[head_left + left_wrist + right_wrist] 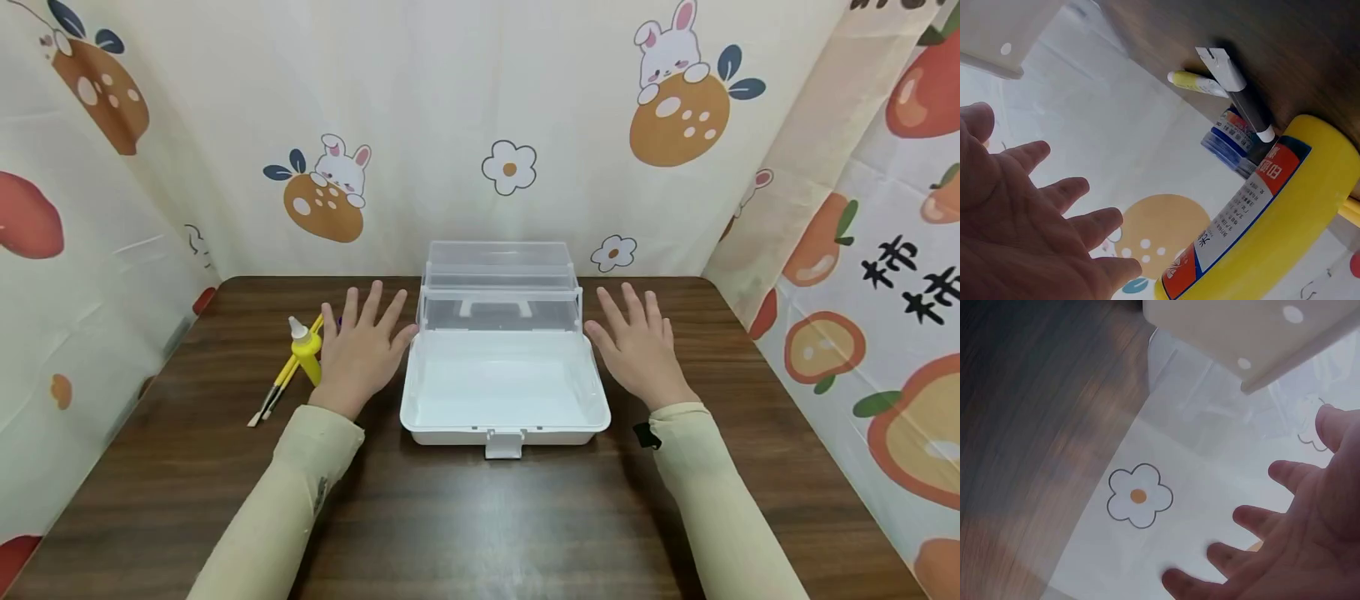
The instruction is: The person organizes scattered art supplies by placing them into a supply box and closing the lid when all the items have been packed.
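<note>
A white plastic storage box [506,433] stands with its clear lid [498,271] swung up at the back and a white latch [504,444] at the front. My left hand [362,354] is spread palm down left of the box, its thumb close to the side wall. On the other side my right hand [643,354] is spread the same way, near the right wall. Neither hand holds anything. Beside the left hand stands a yellow squeeze bottle [306,350] with a white nozzle, partly hidden by that hand.
Paintbrushes [283,379] with yellow handles lie left of the bottle. The left wrist view shows a black and silver tube [1250,109], a yellow-and-white tube [1200,82] and a blue-lidded jar [1230,140]. A printed curtain [442,125] hangs behind the dark wooden table [495,533].
</note>
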Demonstrator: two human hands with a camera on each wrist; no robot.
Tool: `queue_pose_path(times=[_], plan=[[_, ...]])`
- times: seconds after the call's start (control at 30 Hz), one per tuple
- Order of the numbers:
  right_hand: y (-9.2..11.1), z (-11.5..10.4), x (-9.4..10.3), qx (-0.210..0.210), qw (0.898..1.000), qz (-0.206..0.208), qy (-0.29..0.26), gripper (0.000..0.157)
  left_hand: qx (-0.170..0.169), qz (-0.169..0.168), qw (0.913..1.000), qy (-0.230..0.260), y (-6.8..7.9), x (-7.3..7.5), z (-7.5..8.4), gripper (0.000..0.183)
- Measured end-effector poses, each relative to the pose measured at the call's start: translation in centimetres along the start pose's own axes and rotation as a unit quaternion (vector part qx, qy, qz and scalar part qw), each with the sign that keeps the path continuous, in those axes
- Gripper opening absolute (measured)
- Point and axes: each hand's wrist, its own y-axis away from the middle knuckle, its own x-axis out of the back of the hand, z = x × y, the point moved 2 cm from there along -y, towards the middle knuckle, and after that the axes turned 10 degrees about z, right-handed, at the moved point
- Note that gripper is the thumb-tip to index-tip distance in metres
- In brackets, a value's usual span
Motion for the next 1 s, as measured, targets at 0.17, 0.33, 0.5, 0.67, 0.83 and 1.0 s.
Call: queue_pose_path(times=[0.17, 0.33, 0.5, 0.67, 0.83, 1.0], plan=[[0.3, -0.6, -0.5, 0.002, 0.999, -0.040, -0.032, 0.066, -0.004, -0.018, 0.9998, 0.009, 0.5, -0.2, 0.2, 0.066], [1.2, -1.2, -0.8, -0.026, 0.994, -0.080, -0.072, 0.068, -0.019, -0.018, 0.9993, 0.028, 0.8, 0.2, 1.2, 0.061], [2.4, -2.0, -0.8, -0.051, 0.991, -0.089, -0.089, 0.074, -0.052, 0.024, 0.9979, 0.030, 1.7, 2.0, 1.9, 0.058], [4.0, -3.0, -1.0, -0.050, 0.990, -0.115, -0.063, 0.085, -0.101, 0.146, 0.9827, 0.051, 2.7, 4.6, 0.9, 0.045], [4.9, -3.4, -1.4, -0.036, 0.992, -0.117, -0.030, 0.085, -0.100, 0.266, 0.9515, 0.118, 2.7, 6.2, -1.4, 0.036], [5.4, -2.5, -1.4, -0.041, 0.994, -0.094, -0.040, 0.063, -0.028, 0.265, 0.9464, 0.182, 3.2, 7.0, -4.0, 0.038]])
